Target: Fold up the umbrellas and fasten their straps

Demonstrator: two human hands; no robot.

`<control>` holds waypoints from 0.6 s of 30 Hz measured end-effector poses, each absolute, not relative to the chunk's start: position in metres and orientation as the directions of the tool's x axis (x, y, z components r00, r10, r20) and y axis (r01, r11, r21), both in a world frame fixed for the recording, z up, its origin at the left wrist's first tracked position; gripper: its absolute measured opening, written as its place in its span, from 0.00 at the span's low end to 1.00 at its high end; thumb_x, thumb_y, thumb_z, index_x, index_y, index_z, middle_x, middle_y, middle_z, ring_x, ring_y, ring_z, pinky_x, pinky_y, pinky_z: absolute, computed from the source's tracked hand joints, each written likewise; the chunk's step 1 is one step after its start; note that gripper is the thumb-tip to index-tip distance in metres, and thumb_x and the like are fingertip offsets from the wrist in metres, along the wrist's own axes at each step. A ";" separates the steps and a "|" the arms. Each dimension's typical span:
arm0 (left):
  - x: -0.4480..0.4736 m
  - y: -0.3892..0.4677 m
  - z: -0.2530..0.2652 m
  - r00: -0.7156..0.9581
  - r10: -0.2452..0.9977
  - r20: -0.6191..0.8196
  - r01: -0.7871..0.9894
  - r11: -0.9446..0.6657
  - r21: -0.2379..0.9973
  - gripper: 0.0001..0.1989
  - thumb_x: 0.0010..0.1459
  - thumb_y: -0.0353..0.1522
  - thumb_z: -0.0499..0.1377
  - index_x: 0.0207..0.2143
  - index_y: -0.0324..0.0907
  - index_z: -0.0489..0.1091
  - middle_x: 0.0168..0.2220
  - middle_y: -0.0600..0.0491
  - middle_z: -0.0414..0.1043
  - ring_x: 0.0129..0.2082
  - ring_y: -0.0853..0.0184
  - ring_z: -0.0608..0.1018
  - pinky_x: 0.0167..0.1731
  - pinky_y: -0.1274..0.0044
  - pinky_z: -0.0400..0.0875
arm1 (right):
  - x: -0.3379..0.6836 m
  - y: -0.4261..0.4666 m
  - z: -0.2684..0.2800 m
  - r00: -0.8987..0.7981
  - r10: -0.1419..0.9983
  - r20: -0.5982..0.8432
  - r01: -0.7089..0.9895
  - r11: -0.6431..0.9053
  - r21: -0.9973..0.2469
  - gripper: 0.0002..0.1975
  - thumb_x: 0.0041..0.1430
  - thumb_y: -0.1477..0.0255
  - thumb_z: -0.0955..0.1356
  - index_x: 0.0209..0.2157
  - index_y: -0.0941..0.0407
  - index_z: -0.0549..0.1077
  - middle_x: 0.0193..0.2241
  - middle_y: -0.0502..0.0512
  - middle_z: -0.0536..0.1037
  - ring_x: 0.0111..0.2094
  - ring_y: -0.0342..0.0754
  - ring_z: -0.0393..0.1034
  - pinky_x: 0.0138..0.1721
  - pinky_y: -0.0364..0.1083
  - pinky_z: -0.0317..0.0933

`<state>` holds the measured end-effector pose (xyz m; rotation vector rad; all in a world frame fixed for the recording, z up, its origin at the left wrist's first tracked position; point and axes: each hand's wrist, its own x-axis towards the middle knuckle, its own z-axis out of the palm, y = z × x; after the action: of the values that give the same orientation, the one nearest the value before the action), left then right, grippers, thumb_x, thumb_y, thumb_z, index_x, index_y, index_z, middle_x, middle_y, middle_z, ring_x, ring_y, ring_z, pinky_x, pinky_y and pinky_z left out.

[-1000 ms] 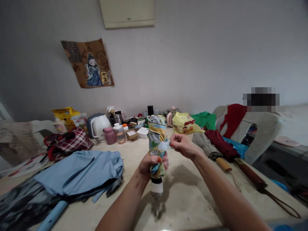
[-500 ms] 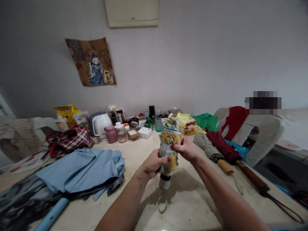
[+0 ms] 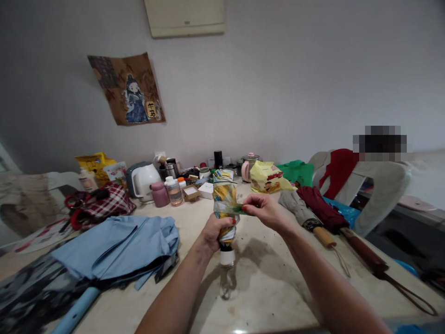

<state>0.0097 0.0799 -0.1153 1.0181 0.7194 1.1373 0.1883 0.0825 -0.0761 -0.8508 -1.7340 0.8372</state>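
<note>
A folded umbrella (image 3: 224,192) with a yellow, blue and white pattern stands nearly upright above the middle of the table. Wrapped round its lower canopy is my left hand (image 3: 212,233), thumb across the front. My right hand (image 3: 267,210) pinches a greenish closing strap (image 3: 239,209) and holds it taut out to the right. Below the canopy show a white collar and a clear handle (image 3: 227,280). The far side of the canopy is hidden.
A light blue umbrella (image 3: 118,250) lies at left. Grey (image 3: 295,206) and dark red (image 3: 318,206) umbrellas lie at right on the table (image 3: 274,297). Behind are a kettle (image 3: 148,178), bottles (image 3: 174,191), a yellow snack bag (image 3: 267,177) and a person by a chair (image 3: 373,190).
My right hand has moved off the canopy to the right, drawing the strap out. The umbrella has shifted slightly left and turned more upright, so its clear handle now shows.
</note>
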 end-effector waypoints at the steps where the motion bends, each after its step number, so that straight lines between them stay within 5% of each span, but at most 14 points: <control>1: 0.009 0.081 -0.118 0.313 0.949 0.035 -0.394 0.096 0.914 0.15 0.30 0.30 0.65 0.26 0.37 0.70 0.19 0.56 0.68 0.15 0.73 0.66 0.18 0.79 0.59 | 0.188 0.079 -0.074 -0.255 0.829 0.498 0.151 0.543 -0.826 0.11 0.49 0.65 0.69 0.25 0.59 0.72 0.23 0.51 0.71 0.25 0.42 0.61 0.28 0.42 0.55; 10: 0.013 0.074 -0.124 0.500 0.818 0.284 -0.583 0.075 0.809 0.17 0.37 0.33 0.64 0.31 0.34 0.72 0.19 0.55 0.65 0.16 0.75 0.64 0.19 0.78 0.55 | 0.183 0.051 -0.062 -0.291 0.718 0.632 0.015 0.664 -0.748 0.11 0.57 0.64 0.69 0.29 0.57 0.71 0.27 0.51 0.70 0.29 0.43 0.62 0.32 0.43 0.58; 18: 0.015 0.064 -0.120 0.614 0.666 0.424 -0.692 0.196 0.695 0.17 0.37 0.36 0.65 0.31 0.35 0.71 0.18 0.60 0.56 0.14 0.80 0.53 0.17 0.80 0.48 | 0.174 0.053 -0.070 -0.265 0.788 0.557 -0.160 0.533 -0.831 0.12 0.54 0.63 0.72 0.33 0.58 0.73 0.24 0.49 0.70 0.19 0.37 0.56 0.19 0.40 0.51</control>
<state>0.0148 0.0638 -0.1201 0.9911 -0.0311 0.9510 0.1745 0.0531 -0.0701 -0.5492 -1.5870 0.9976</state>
